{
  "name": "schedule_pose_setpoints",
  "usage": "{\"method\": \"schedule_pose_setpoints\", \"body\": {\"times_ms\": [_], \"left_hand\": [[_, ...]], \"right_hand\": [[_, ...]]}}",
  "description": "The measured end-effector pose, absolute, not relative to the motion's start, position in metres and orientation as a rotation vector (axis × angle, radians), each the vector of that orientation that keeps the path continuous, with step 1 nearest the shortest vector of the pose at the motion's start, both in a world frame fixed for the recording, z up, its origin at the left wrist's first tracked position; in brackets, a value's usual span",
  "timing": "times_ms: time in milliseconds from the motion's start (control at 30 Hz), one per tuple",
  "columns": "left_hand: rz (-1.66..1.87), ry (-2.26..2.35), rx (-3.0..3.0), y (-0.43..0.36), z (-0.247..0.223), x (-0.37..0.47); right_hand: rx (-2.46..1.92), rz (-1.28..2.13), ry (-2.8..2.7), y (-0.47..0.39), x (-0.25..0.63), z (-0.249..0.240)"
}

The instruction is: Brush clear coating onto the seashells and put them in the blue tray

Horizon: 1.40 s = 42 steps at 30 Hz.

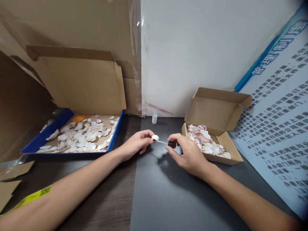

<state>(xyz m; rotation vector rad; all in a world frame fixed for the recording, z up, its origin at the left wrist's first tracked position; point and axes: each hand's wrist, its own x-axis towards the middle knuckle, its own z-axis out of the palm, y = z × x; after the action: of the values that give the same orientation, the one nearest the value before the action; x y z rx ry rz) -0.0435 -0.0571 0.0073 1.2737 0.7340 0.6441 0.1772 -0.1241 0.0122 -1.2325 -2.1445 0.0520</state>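
My left hand (139,141) pinches a small white seashell (155,137) between thumb and fingertips. From the right, my right hand (186,150) grips a black cap (170,144) with a thin pale applicator stem (162,141) pointing left. The stem's tip reaches the underside of the shell, though whether it touches I cannot tell. Behind both hands a small clear bottle (154,119) with a white label stands upright and uncapped near the wall.
At the left lies an open cardboard box with a blue rim (115,134), holding many shells (81,138). A smaller open carton (234,150) with larger shells (204,139) sits at the right. A printed poster (276,106) rises beyond it. A grey mat (154,199) covers the table's right part.
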Motion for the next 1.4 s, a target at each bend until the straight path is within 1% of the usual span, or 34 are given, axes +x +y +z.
{"method": "schedule_pose_setpoints", "body": {"times_ms": [100, 267, 367, 533, 633, 767, 933, 1067, 1167, 1333, 1400], "left_hand": [[0.637, 0.738, 1.280, -0.0571, 0.0072, -0.0436], [0.657, 0.733, 1.270, -0.0575, 0.0069, -0.0438], [0.662, 0.736, 1.260, -0.0573, 0.0068, -0.0437], [0.657, 0.748, 1.253, -0.0571, 0.0072, -0.0433], [0.658, 0.754, 1.246, -0.0572, 0.0072, -0.0432], [0.662, 0.751, 1.241, -0.0572, 0.0069, -0.0432], [0.651, 0.749, 1.238, -0.0562, 0.0060, -0.0437], [0.650, 0.745, 1.253, -0.0562, 0.0067, -0.0435], [0.654, 0.751, 1.258, -0.0563, 0.0070, -0.0434], [0.647, 0.753, 1.245, -0.0560, 0.0055, -0.0441], [0.648, 0.753, 1.238, -0.0562, 0.0055, -0.0442]], "right_hand": [[-1.336, -0.011, -2.099, -0.1242, 0.1773, 0.0127], [-1.212, 0.095, -2.176, -0.1245, 0.1762, 0.0135], [-1.273, 0.032, -2.137, -0.1241, 0.1760, 0.0133], [-1.193, 0.060, -2.168, -0.1237, 0.1766, 0.0139], [-1.245, 0.004, -2.124, -0.1242, 0.1764, 0.0146], [-1.129, 0.071, -2.186, -0.1255, 0.1749, 0.0150], [-1.211, 0.010, -2.113, -0.1259, 0.1732, 0.0139], [-1.113, 0.055, -2.140, -0.1256, 0.1734, 0.0133], [-1.149, 0.045, -2.114, -0.1255, 0.1736, 0.0135], [-1.025, 0.146, -2.207, -0.1277, 0.1721, 0.0143], [-1.065, 0.109, -2.184, -0.1275, 0.1721, 0.0139]]}}
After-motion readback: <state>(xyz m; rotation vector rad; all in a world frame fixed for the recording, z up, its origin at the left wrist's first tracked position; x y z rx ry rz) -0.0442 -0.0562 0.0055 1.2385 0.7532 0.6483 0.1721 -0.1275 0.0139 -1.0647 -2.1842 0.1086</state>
